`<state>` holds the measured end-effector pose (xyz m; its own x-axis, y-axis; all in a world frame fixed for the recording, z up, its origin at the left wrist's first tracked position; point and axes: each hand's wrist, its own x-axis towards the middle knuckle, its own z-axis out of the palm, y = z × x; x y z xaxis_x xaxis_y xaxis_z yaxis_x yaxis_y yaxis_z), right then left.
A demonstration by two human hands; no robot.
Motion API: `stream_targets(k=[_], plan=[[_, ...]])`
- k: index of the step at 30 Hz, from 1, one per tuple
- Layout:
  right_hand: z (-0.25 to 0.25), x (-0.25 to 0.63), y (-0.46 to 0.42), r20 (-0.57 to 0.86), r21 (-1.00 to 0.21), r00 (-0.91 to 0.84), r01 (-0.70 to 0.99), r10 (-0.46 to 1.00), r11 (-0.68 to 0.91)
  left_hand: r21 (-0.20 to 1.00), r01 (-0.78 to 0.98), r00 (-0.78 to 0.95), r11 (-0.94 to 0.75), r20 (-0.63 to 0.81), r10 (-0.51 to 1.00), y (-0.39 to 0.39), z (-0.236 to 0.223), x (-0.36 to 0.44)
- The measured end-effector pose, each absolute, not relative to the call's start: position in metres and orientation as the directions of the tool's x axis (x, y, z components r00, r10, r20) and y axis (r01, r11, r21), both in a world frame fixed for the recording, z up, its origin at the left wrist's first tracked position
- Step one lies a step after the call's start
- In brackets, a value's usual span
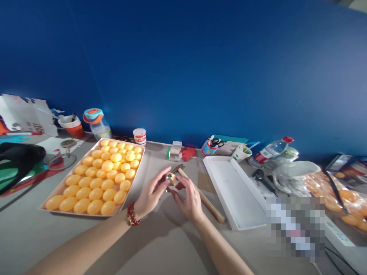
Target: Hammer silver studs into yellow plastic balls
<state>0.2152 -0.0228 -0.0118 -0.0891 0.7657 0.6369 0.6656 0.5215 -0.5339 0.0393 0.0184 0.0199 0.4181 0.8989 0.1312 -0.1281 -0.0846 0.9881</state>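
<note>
The left hand (149, 194) holds a small shiny object (171, 178) between thumb and fingertips, its grip narrow. The right hand (189, 197) closes in from the other side, fingers curled and fingertips on the same object, which sits above the middle of the worktop (149, 244). Its exact kind is too small to tell. A red beaded bracelet (133, 214) circles the left wrist

Just beyond and beside the right hand, a hammer (210, 204) with a wooden handle lies slantwise, its dark head pointing away from the person. To the left of the hands, a shallow tray (42, 204) carries rows of orange balls (95, 194). To the right, a white tray (235, 191) lies beyond the hammer, with a brown patch (205, 182) between them

Along the blue wall (183, 76) stand an orange-and-white stack of cups (75, 128), a clear jug (100, 128) with a blue lid, a round red-and-white tub (140, 136), a small white box (175, 152) and a blue holder (208, 149) with scissors (217, 143). Farther right, a plastic bottle (272, 150) with a red cap leans near a bag of orange balls (329, 189)
</note>
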Motion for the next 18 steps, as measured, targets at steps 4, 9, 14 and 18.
stream_targets(k=[4,9,14,18], plan=[[-0.016,0.217,-0.019,0.485,-0.508,-0.194,0.732,0.853,0.455,0.863,-0.488,0.279,0.127,0.016,0.960,0.033,0.027,0.034],[-0.030,0.210,-0.010,0.303,-0.472,-0.249,0.799,0.920,0.372,0.797,-0.546,0.350,0.258,-0.062,0.935,0.040,0.031,0.030],[-0.032,0.205,-0.006,0.280,-0.467,-0.263,0.803,0.923,0.371,0.751,-0.561,0.516,0.348,-0.012,0.857,0.034,0.033,0.032],[-0.033,0.205,-0.008,0.299,-0.456,-0.270,0.802,0.915,0.385,0.783,-0.545,0.536,0.299,0.051,0.843,0.032,0.030,0.033]])
